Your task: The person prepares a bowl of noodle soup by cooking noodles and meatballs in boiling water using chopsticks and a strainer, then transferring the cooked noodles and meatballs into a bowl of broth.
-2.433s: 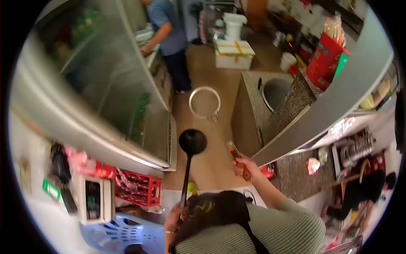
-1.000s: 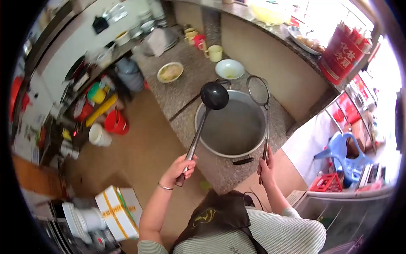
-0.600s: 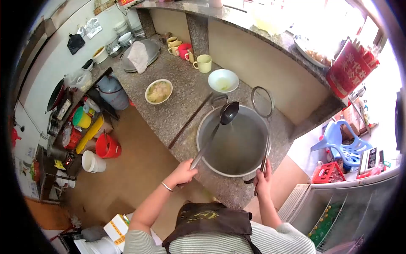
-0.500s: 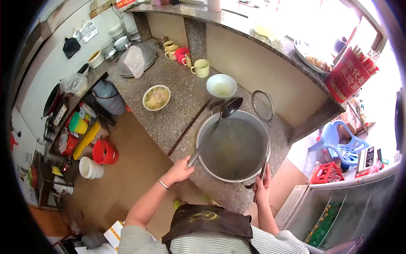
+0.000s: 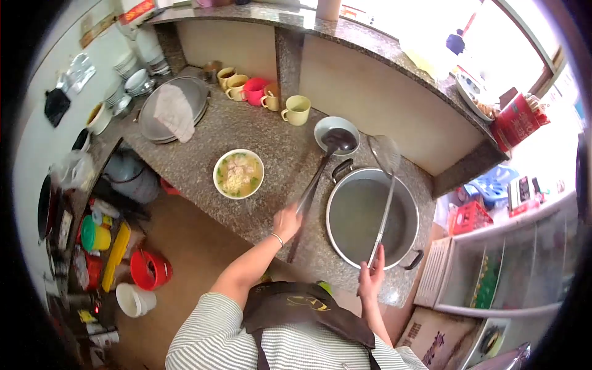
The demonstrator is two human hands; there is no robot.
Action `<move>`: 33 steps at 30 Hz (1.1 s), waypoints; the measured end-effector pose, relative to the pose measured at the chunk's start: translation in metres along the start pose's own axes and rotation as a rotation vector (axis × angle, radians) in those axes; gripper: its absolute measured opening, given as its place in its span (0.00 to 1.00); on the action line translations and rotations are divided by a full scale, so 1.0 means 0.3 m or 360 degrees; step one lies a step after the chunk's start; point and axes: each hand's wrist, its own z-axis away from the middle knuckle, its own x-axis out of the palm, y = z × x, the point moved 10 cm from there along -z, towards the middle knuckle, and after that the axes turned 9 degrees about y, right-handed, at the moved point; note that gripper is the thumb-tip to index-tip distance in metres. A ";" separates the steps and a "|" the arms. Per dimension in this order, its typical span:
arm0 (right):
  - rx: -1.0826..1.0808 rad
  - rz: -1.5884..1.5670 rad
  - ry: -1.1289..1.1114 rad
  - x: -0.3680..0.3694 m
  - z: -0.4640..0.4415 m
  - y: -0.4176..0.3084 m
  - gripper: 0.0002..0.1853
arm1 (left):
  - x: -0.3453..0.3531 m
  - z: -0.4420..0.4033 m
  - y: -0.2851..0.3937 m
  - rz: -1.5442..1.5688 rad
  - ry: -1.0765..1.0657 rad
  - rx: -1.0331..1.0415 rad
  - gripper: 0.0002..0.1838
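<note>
My left hand (image 5: pixel 287 223) is closed round the handle of a dark metal ladle (image 5: pixel 339 139), whose bowl sits over or in a white bowl (image 5: pixel 327 126) behind the pot. Whether it touches that bowl I cannot tell. In my right hand (image 5: pixel 371 280) is the end of the long handle of a wire strainer (image 5: pixel 383 154). This handle crosses above the large pot (image 5: pixel 330 231) of cloudy liquid, and the mesh head lies beyond the far rim. Left of the ladle stands a bowl of soup (image 5: pixel 239 174) with pale pieces and green bits.
Several mugs (image 5: pixel 297 111) line the back of the stone counter. A cloth (image 5: pixel 174 112) covers part of round metal lids (image 5: pixel 148 120) at the left. Red (image 5: pixel 150 270) and white (image 5: pixel 135 300) buckets stand on the floor. A raised ledge (image 5: pixel 370 46) runs behind.
The ladle has moved from above the pot to the white bowl behind it. The strainer's handle has swung from the pot's right rim to across the pot. My view has shifted.
</note>
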 end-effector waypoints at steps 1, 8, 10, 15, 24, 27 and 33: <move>-0.0065 -0.0026 0.0024 0.083 0.023 -0.036 0.36 | -0.008 -0.009 -0.018 0.0018 0.0014 0.0030 0.20; -0.0412 0.0463 0.0117 0.390 -0.021 -0.065 0.34 | 0.060 0.035 -0.142 0.0165 -0.0128 -0.0048 0.27; -0.0344 0.0504 0.0174 0.454 -0.077 -0.018 0.33 | 0.040 0.050 -0.130 0.0286 -0.0166 0.0048 0.27; -0.0492 0.0697 0.0254 0.619 -0.209 0.092 0.32 | -0.082 0.106 -0.128 0.0710 -0.0562 0.0132 0.24; -0.0399 0.0783 0.0191 0.903 -0.187 0.201 0.33 | -0.858 -0.468 -0.972 0.0674 0.0387 -0.0306 0.10; -0.0027 0.0814 0.0274 0.947 -0.135 0.287 0.30 | -1.109 -0.849 -1.284 0.0073 0.0604 -0.0122 0.16; 0.0119 0.0922 0.0758 0.892 0.044 0.330 0.19 | -1.212 -1.454 -1.797 -0.0616 0.0445 0.0183 0.33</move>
